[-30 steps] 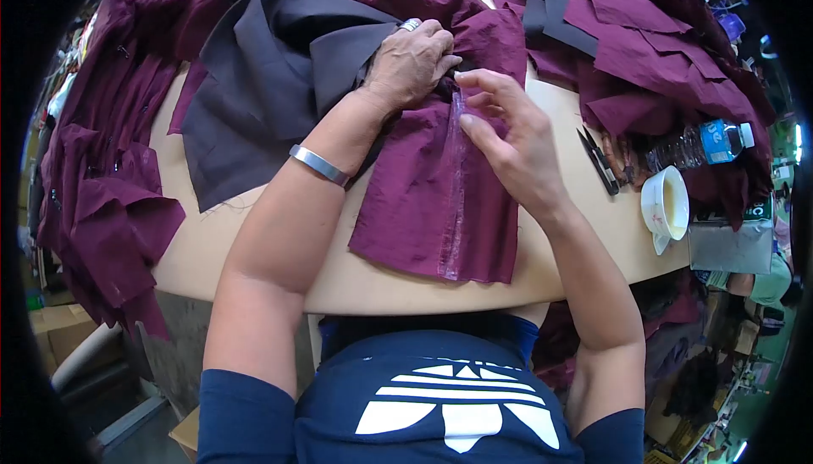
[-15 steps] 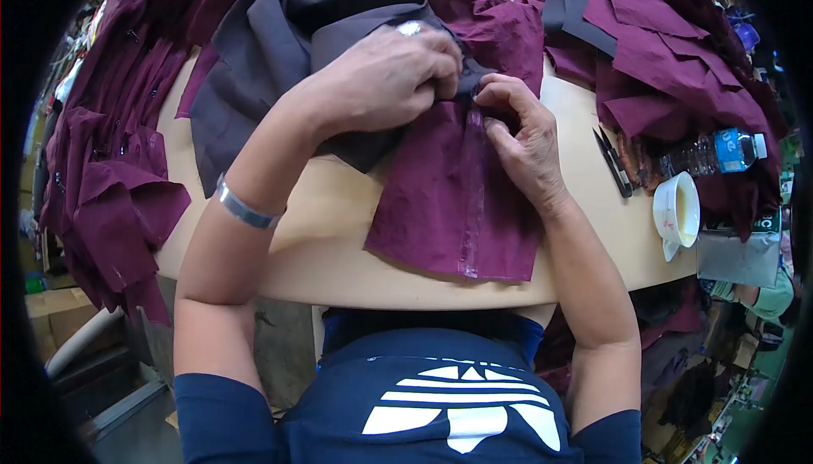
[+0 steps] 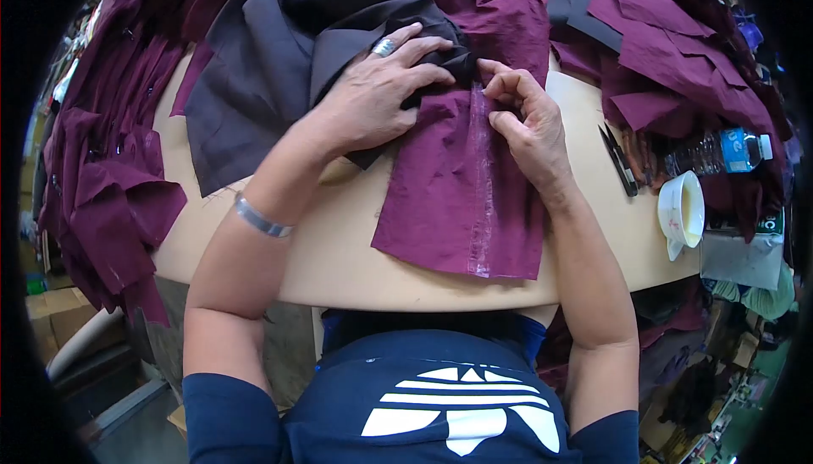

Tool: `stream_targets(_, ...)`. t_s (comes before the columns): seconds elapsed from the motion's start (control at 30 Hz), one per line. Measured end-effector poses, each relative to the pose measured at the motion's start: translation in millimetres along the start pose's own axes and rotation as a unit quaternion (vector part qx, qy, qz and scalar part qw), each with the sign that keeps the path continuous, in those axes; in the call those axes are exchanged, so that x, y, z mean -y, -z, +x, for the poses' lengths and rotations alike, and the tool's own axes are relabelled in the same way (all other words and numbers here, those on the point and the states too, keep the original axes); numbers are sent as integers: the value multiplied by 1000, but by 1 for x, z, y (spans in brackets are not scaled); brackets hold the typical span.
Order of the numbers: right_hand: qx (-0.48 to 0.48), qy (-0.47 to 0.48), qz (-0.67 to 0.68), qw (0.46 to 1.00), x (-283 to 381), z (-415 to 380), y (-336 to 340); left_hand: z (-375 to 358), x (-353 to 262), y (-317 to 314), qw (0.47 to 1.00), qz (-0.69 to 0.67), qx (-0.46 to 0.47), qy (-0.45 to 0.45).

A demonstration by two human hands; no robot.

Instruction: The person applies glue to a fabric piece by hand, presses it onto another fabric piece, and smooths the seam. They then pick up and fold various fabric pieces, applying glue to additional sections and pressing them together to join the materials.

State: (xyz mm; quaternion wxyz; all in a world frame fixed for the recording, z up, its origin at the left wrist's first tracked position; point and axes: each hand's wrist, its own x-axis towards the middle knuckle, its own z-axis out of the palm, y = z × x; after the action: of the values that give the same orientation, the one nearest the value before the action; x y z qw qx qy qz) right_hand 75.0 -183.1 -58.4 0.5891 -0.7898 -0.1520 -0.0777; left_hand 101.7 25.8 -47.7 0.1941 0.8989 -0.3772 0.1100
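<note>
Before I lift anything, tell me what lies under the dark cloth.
Pale tabletop runs under the dark cloth at its lower edge; maroon fabric shows at its left, seemingly tucked beneath. Whatever lies under the middle is covered.

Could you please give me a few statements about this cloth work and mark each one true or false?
1. The left hand lies over the dark cloth. True.
2. The silver ring is on the right hand. False: it is on the left hand.
3. A pale strip runs lengthwise along the maroon panel. True.
4. The plastic bottle stands upright. False: it lies on its side.
5. The right hand is at the upper end of the pale strip. True.
6. The white cup sits at the left end of the table. False: it is near the right edge.
</note>
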Motion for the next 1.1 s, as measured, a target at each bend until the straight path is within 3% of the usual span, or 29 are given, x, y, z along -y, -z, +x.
stream_targets(0.2, 4, -3, -7, 1000, 3, -1, 1, 14, 5, -13, 992, 80, -92, -40)
stream_targets(0.3, -7, 5, -4, 1000, 1, -2, 2, 10, 12, 0, 978, 138, -86, -128)
stream_targets(0.4, -7, 13, -7, 1000, 1, -2, 5, 0, 22, 14, 973, 181, -87, -116)
stream_targets(0.8, 20, 32, -51, 998, -1, 1, 2, 1, 15, 7, 994, 47, -44, -83)
stream_targets(1.0, 47, 29, -130, 990, 2, 2, 2, 0, 13, 5, 997, -8, -38, -61)
stream_targets(1.1, 46, 77, -224, 970, -3, 0, -3, 0, 15, 4, 997, -16, -35, -64)
